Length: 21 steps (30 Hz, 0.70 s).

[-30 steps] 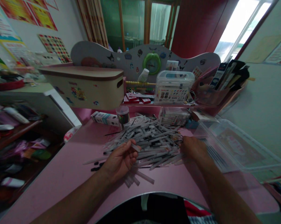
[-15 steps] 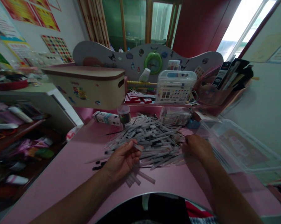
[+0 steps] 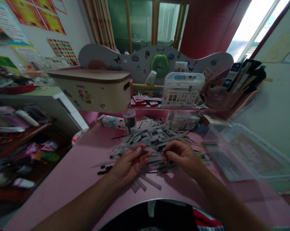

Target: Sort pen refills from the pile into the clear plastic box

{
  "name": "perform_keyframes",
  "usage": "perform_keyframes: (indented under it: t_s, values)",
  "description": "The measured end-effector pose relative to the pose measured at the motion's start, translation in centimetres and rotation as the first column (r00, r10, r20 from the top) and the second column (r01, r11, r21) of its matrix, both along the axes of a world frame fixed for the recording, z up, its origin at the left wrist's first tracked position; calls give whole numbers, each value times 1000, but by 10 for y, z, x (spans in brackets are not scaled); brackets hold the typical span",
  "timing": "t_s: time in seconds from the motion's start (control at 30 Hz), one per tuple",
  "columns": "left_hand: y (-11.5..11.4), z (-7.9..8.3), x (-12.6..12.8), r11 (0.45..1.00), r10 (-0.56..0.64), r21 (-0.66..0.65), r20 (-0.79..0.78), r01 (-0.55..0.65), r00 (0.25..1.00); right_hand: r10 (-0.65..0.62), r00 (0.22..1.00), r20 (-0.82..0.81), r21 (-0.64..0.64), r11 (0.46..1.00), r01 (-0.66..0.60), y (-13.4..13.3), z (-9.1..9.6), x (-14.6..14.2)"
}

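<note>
My left hand (image 3: 128, 163) is palm up over the front of the pile, its thumb and fingers closed on a translucent pen barrel (image 3: 148, 149) that points right. Facing it, my right hand (image 3: 184, 158) pinches a small dark piece (image 3: 164, 151), too small to name, just right of the barrel and apart from it. Behind both hands spreads a heap of pale translucent pen barrels (image 3: 152, 133) with dark parts among them. Below my left hand lie several loose barrels (image 3: 151, 183). Small black caps (image 3: 105, 170) rest by my left wrist.
An open clear plastic box (image 3: 262, 175) stands at the right, with several slim grey rods (image 3: 222, 160) at its left side. Behind the heap are a clear cup (image 3: 129, 118), a long carton (image 3: 111, 122) and a clear case (image 3: 183, 119). A shelf carries a cream bin (image 3: 94, 91).
My right hand has moved left from the heap's right edge to near my left hand, bringing a small dark piece. My left hand stays nearly in place, still holding a pen barrel.
</note>
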State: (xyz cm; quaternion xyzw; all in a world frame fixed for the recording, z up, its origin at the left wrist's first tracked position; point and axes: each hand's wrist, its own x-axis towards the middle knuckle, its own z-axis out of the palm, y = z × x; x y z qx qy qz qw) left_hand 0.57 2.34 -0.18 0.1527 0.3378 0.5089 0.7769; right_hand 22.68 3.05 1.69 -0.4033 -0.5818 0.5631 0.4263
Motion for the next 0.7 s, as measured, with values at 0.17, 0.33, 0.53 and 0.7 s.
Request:
perform_keyframes:
  t_s: [0.17, 0.33, 0.53, 0.7]
  values:
    - [-1, 0, 1, 1000, 4, 14, -21, -4, 1000, -78, 987, -140, -62, 996, 70, -5, -13, -26]
    - [-2, -3, 4, 999, -14, 46, -52, 16, 999, -88, 980, -177, -85, 994, 74, -5, -17, -27]
    - [-4, -4, 5, 996, 6, 86, -87, 2, 996, -111, 981, -159, -69, 992, 102, -5, -18, -30]
    - [-3, -5, 7, 991, -3, 131, -105, 17, 994, -161, 983, -84, -57, 986, 157, -6, -19, -32]
